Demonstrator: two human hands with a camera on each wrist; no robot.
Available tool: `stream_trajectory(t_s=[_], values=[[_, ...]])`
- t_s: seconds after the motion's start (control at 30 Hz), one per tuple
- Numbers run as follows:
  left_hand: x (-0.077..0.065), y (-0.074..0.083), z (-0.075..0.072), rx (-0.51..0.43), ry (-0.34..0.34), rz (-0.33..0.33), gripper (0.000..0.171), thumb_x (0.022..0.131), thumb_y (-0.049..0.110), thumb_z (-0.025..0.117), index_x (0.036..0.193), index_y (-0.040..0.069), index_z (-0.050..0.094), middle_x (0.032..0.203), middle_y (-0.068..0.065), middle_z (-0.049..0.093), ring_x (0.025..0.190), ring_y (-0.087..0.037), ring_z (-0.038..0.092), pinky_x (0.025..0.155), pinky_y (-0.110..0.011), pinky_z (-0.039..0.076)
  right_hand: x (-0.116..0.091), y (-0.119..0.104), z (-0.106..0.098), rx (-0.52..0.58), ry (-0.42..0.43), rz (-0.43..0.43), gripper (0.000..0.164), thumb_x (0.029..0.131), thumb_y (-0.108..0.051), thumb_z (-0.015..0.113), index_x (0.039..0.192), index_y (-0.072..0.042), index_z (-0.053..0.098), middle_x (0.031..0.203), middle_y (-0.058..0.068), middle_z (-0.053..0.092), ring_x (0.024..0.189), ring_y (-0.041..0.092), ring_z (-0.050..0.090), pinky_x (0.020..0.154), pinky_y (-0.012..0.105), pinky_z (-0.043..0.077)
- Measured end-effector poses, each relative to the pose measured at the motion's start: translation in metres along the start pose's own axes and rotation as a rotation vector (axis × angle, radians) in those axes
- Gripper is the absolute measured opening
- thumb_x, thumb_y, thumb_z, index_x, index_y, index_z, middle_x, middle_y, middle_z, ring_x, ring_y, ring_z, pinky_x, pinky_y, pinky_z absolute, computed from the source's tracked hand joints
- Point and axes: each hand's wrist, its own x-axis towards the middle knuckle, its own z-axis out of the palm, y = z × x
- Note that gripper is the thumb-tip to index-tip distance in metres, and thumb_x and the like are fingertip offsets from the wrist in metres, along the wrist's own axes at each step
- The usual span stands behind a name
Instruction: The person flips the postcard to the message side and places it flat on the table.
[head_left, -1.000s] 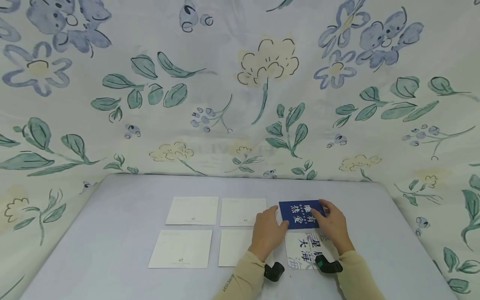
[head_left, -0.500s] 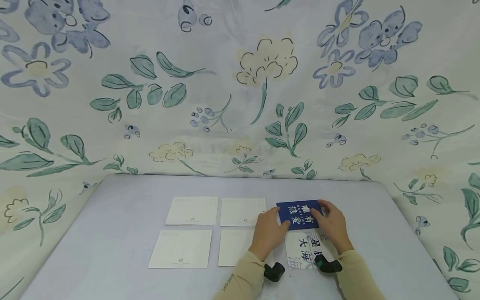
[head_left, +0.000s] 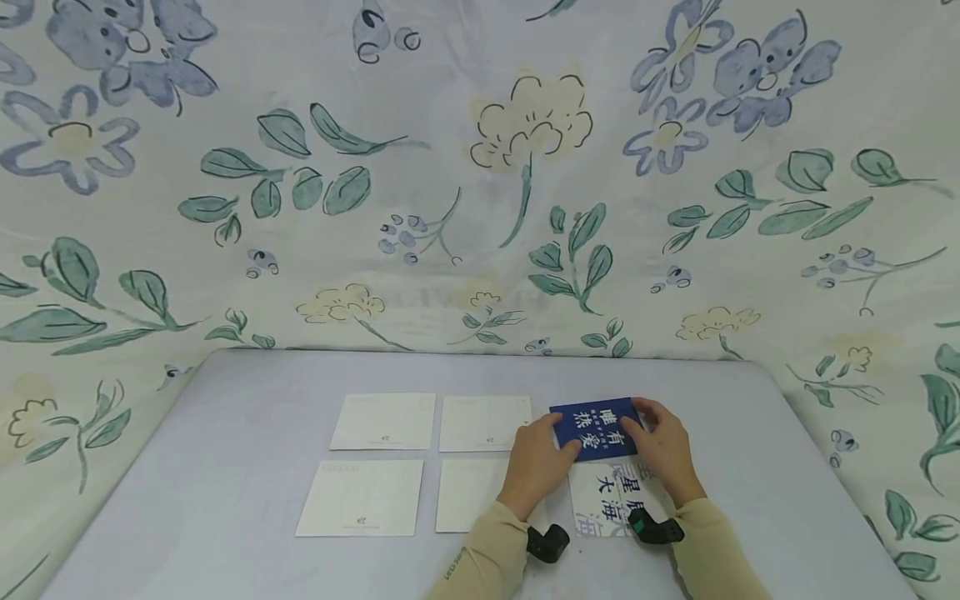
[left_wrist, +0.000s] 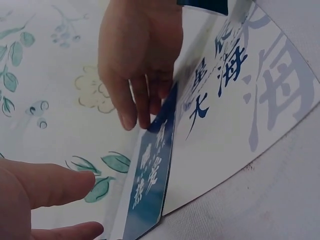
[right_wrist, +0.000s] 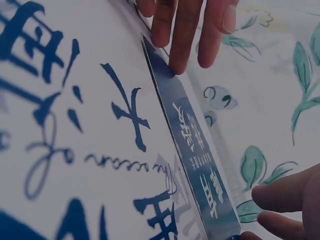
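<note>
A dark blue postcard (head_left: 597,430) with white characters lies at the back right of the card layout. Its left side is held by my left hand (head_left: 536,467), with the thumb at the near corner and the fingertips toward the far corner. On the right side, my right hand (head_left: 670,454) grips the card, its thumb on the printed face and its index finger at the far right corner. Just in front of it lies a white postcard (head_left: 597,502) with dark blue lettering, partly hidden by the right hand and wrist camera. Both wrist views show the blue postcard very obliquely.
Left of the hands, pale cards lie in two rows: a far left card (head_left: 382,421), a near left card (head_left: 360,498), a far middle card (head_left: 480,421) and a near middle card (head_left: 465,500), partly covered by the left arm. A floral cloth (head_left: 420,183) hangs behind the table (head_left: 225,467).
The blue postcard has shifted slightly left and turned a little, its left end coming closer to the left hand's fingers. Both hands stay almost where they were; the other cards stay in place.
</note>
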Motion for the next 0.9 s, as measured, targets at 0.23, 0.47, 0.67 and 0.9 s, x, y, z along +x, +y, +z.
stream_trajectory(t_s=[0.23, 0.47, 0.67, 0.9], values=[[-0.0003, 0.0005, -0.0006, -0.037, 0.016, 0.005, 0.048, 0.092, 0.019, 0.069, 0.135, -0.001, 0.059, 0.137, -0.022, 0.059, 0.131, -0.041, 0.050, 0.108, -0.055, 0.042, 0.0001, 0.0005, -0.0005, 0.036, 0.007, -0.011, 0.045, 0.099, -0.011, 0.058, 0.142, 0.002, 0.050, 0.144, 0.025, 0.050, 0.132, 0.042, 0.047, 0.111, 0.054, 0.038], [0.0003, -0.0009, -0.0007, -0.066, 0.051, 0.027, 0.049, 0.090, 0.020, 0.071, 0.134, 0.000, 0.060, 0.132, -0.020, 0.061, 0.125, -0.038, 0.055, 0.104, -0.053, 0.045, 0.0016, -0.0001, -0.0002, 0.076, 0.009, 0.016, 0.051, 0.093, 0.003, 0.047, 0.144, 0.000, 0.048, 0.143, 0.026, 0.049, 0.132, 0.042, 0.047, 0.109, 0.055, 0.040], [0.0016, -0.0027, -0.0007, -0.072, 0.064, 0.044, 0.048, 0.091, 0.021, 0.071, 0.134, 0.002, 0.061, 0.120, -0.016, 0.065, 0.106, -0.029, 0.062, 0.087, -0.047, 0.053, 0.0013, -0.0006, -0.0019, 0.102, 0.009, 0.011, 0.056, 0.090, 0.009, 0.042, 0.145, -0.001, 0.048, 0.144, 0.025, 0.049, 0.133, 0.041, 0.047, 0.108, 0.054, 0.041], [0.0017, -0.0005, -0.0041, -0.086, 0.076, 0.054, 0.046, 0.091, 0.019, 0.071, 0.133, 0.002, 0.062, 0.115, -0.015, 0.067, 0.097, -0.024, 0.062, 0.080, -0.040, 0.054, 0.0004, -0.0008, -0.0028, 0.110, 0.018, -0.013, 0.056, 0.089, 0.012, 0.041, 0.143, 0.001, 0.049, 0.142, 0.025, 0.051, 0.131, 0.039, 0.049, 0.107, 0.053, 0.042]])
